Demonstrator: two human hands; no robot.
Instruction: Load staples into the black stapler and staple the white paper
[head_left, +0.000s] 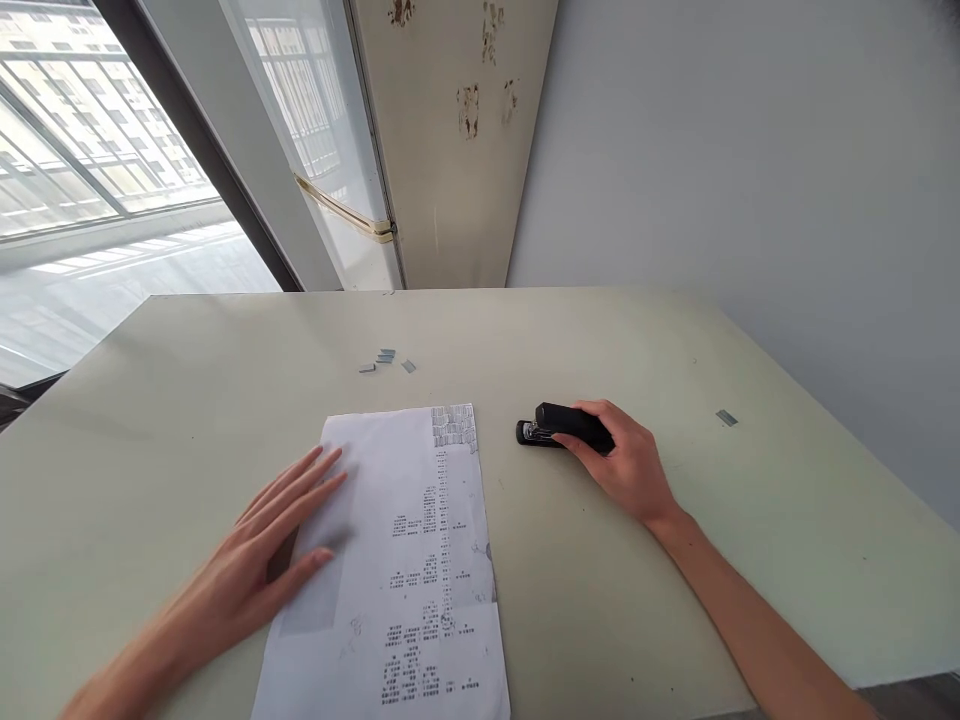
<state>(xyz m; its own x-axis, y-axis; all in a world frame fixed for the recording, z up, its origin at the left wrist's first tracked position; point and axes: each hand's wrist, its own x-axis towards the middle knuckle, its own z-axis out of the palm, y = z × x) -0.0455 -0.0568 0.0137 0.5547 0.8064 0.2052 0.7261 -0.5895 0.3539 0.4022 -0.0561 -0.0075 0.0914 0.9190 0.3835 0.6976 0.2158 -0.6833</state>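
A printed sheet of paper (375, 500) lies lengthwise in front of me, its lower end cut off by the picture's edge. Many small staple marks crowd its far right corner. My left hand (277, 540) rests with fingers spread over the paper's left side. To the right of the sheet, my right hand (622, 455) is wrapped round a black stapler (566, 425). The stapler stands on the table, apart from the paper, its nose pointing left toward the sheet. My palm and fingers hide its rear end.
Several strips of staples (385, 356) lie beyond the paper on the pale table (600, 340). One more staple strip (726, 417) is at the far right. A grey wall (735, 150) borders the right side; a window (90, 120) is at the left.
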